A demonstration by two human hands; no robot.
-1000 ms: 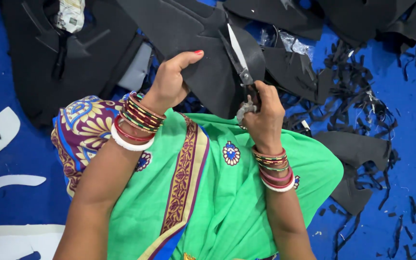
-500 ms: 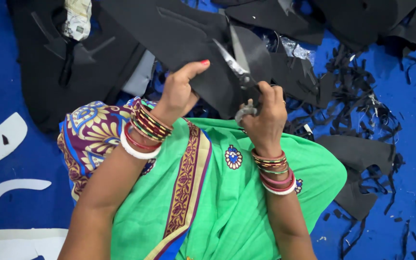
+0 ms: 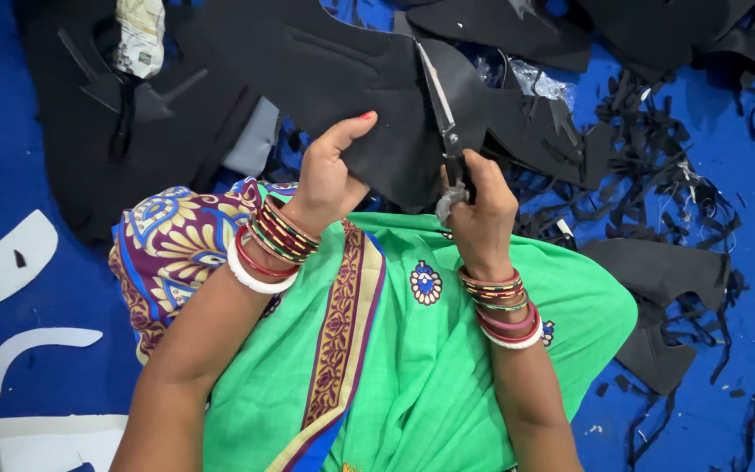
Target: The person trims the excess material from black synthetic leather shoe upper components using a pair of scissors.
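Centrally: left hand (image 3: 329, 175), closed on the lower edge of a black foam sheet (image 3: 342, 79), thumb raised with a red-painted nail, fingers hidden behind the sheet. Right hand (image 3: 481, 205), closed around the handles of steel scissors (image 3: 444, 122), blades slightly parted and pointing up and away, biting into the sheet's right side. Sheet held up over the lap, just above green cloth (image 3: 430, 350) with a gold and maroon border band and small blue medallions. Patterned purple, yellow and blue cloth (image 3: 172, 245) beside the left wrist. Stacked bangles (image 3: 268, 245) in red, green, gold and white on the left wrist; similar bangles on the right wrist. Blue floor mat (image 3: 10, 175) beneath everything. Black offcut strips (image 3: 648, 166) scattered thickly to the right, near the right hand. Further black cut pieces (image 3: 657, 280) lower right and along the top edge. White curved cut-outs (image 3: 6, 258) at far left, well apart from both hands. Crumpled printed wrapper (image 3: 140, 35) upper left, lying on black material.
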